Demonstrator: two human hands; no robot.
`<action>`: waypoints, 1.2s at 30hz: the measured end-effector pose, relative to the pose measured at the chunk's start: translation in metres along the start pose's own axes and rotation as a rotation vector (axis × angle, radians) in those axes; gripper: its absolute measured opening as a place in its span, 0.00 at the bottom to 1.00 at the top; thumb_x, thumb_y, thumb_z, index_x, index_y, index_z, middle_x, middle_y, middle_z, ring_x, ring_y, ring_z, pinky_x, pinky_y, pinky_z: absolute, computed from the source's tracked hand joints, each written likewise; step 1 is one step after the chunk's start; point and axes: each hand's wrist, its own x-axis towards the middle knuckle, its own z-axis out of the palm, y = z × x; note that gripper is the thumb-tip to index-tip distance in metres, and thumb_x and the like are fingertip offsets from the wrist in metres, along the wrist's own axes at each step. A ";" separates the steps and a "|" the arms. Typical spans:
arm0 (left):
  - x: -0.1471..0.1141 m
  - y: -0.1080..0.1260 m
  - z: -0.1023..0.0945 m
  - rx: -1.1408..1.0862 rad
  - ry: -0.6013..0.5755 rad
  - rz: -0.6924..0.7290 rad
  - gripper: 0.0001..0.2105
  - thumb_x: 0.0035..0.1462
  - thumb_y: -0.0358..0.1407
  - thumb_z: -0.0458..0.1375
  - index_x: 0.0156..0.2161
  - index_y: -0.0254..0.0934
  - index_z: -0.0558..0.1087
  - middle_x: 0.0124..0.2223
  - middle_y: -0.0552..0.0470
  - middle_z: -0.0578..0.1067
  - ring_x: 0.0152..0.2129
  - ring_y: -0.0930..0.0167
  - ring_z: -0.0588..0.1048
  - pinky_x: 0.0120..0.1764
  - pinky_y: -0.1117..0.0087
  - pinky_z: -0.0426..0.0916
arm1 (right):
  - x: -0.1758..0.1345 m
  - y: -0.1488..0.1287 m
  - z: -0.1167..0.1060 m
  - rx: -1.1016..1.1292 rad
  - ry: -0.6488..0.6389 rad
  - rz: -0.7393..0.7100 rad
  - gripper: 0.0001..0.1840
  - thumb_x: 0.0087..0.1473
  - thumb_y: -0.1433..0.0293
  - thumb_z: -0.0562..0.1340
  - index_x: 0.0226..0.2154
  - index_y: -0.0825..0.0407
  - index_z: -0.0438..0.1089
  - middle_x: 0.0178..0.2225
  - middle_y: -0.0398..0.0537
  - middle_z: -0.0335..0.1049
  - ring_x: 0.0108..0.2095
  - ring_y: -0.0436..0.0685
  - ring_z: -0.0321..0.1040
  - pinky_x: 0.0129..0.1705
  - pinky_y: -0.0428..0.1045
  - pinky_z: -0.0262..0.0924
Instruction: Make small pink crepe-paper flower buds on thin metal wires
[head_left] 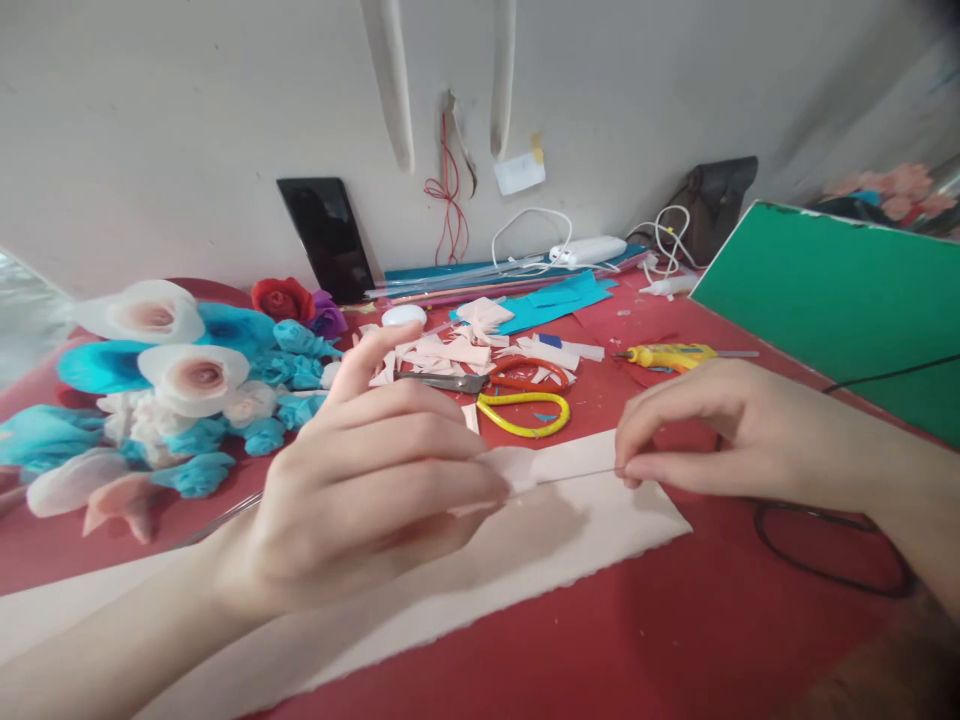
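Observation:
My left hand (pixel 375 480) is closed in a pinch on a small, thin, pale pink paper piece (pixel 510 465), its index finger raised. From that piece a thin straight wire (pixel 577 475) runs right, and my right hand (pixel 682 430) pinches its far end between thumb and fingers. Under both hands a long pale pink strip of paper (pixel 405 630) lies across the red tabletop (pixel 600 640). Just beyond it rest scissors (pixel 525 412) with one red and one yellow handle. How the wire meets the paper piece is hidden by my left fingers.
Paper flowers (pixel 187 375) crowd the left side. Pink paper scraps (pixel 450 350) and blue paper (pixel 559 298) lie behind the scissors. A yellow glue gun (pixel 667 356) is near my right hand. A phone (pixel 326 235) leans on the wall; a green board (pixel 840 290) stands right.

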 end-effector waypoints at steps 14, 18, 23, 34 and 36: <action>-0.011 -0.025 0.011 -0.057 0.127 -0.048 0.07 0.45 0.21 0.62 0.28 0.32 0.72 0.26 0.55 0.74 0.25 0.77 0.72 0.55 0.45 0.55 | 0.015 0.038 -0.019 -0.248 0.187 0.139 0.13 0.50 0.61 0.60 0.22 0.51 0.72 0.22 0.42 0.71 0.22 0.51 0.65 0.25 0.46 0.55; -0.012 -0.026 0.013 -0.078 0.130 -0.081 0.07 0.46 0.22 0.62 0.29 0.34 0.72 0.26 0.57 0.74 0.25 0.78 0.71 0.56 0.49 0.55 | 0.019 0.035 -0.008 -0.207 0.445 0.137 0.13 0.54 0.62 0.57 0.25 0.53 0.68 0.18 0.42 0.67 0.18 0.50 0.63 0.21 0.46 0.55; -0.010 -0.016 0.015 -0.129 0.111 -0.098 0.07 0.46 0.20 0.60 0.27 0.34 0.72 0.25 0.57 0.74 0.24 0.77 0.72 0.57 0.51 0.54 | 0.013 0.013 0.009 -0.207 0.371 -0.111 0.19 0.55 0.72 0.56 0.49 0.44 0.62 0.51 0.37 0.63 0.49 0.50 0.62 0.50 0.45 0.57; -0.011 0.006 0.021 -0.212 0.000 -0.049 0.06 0.48 0.23 0.60 0.30 0.36 0.73 0.26 0.58 0.76 0.25 0.76 0.73 0.57 0.57 0.54 | -0.002 -0.025 0.043 -0.064 -0.062 -0.231 0.14 0.60 0.66 0.52 0.29 0.52 0.69 0.27 0.40 0.68 0.30 0.47 0.64 0.32 0.42 0.55; -0.011 0.007 0.020 -0.202 0.000 -0.061 0.07 0.48 0.23 0.60 0.30 0.36 0.73 0.27 0.58 0.76 0.25 0.77 0.73 0.56 0.58 0.56 | 0.000 -0.023 0.039 -0.068 -0.073 -0.225 0.15 0.61 0.68 0.52 0.29 0.53 0.70 0.27 0.42 0.69 0.29 0.48 0.65 0.31 0.43 0.55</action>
